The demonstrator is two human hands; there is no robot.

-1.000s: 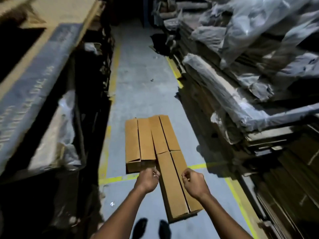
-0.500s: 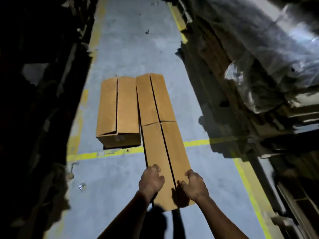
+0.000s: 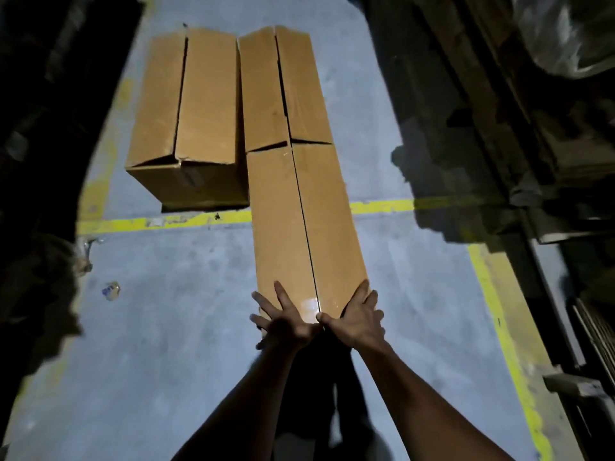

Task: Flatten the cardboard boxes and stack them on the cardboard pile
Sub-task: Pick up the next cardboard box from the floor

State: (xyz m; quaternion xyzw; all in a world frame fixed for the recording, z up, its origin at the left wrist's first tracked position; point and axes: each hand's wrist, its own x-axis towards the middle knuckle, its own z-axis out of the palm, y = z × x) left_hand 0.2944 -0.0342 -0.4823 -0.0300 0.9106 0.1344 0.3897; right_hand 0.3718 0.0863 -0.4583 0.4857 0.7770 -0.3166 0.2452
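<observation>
Three long brown cardboard boxes stand on the grey floor. The near box [image 3: 299, 221] runs toward me, its top flaps meeting at a centre seam. My left hand [image 3: 283, 317] lies with spread fingers on the near end of its left flap. My right hand [image 3: 357, 316] lies on the right flap, fingers along the box's right edge, thumb at the seam. Behind it stands a second box [image 3: 283, 88]. A third box [image 3: 189, 118] stands to the left, its flaps slightly parted.
Yellow floor lines [image 3: 159, 222] cross under the boxes and run down the right side [image 3: 499, 314]. Stacked flat cardboard and wrapped goods [image 3: 519, 104] line the right. Dark racks [image 3: 40, 161] line the left. A small scrap [image 3: 111, 290] lies on the floor.
My view has tilted down and moved closer to the boxes. Both hands went from curled fists above the near box to spread fingers pressing on its near end.
</observation>
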